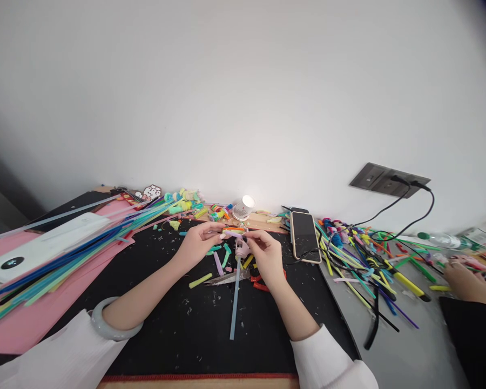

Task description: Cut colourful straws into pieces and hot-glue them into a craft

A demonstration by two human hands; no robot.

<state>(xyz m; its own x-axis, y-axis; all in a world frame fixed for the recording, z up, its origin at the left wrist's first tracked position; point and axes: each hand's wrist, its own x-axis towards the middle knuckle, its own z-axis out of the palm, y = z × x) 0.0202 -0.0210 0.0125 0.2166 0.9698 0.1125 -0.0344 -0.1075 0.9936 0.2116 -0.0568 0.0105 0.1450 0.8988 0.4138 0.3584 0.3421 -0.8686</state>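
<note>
My left hand [204, 240] and my right hand [265, 254] meet over the black mat [157, 329], fingers pinched on a small bundle of pipe cleaner pieces [234, 232] in lilac, orange and yellow. Each hand grips one end of it. Just below lies a pale pink glue gun [242, 248], partly hidden by my right hand, with a long translucent glue stick [235, 305] pointing toward me. Scissors [229, 279] lie beneath the stick, their handles partly covered by my right hand. Short green, lilac, yellow and red pipe cleaner pieces [217, 263] are scattered around them.
A paper cup [243, 207] stands by the wall. Right of my hands lies a phone [305, 236], with cables running to a wall socket [390, 180]. Long pipe cleaners [85, 254] lie on pink sheets at left. Another person's hand [472, 283] is at far right.
</note>
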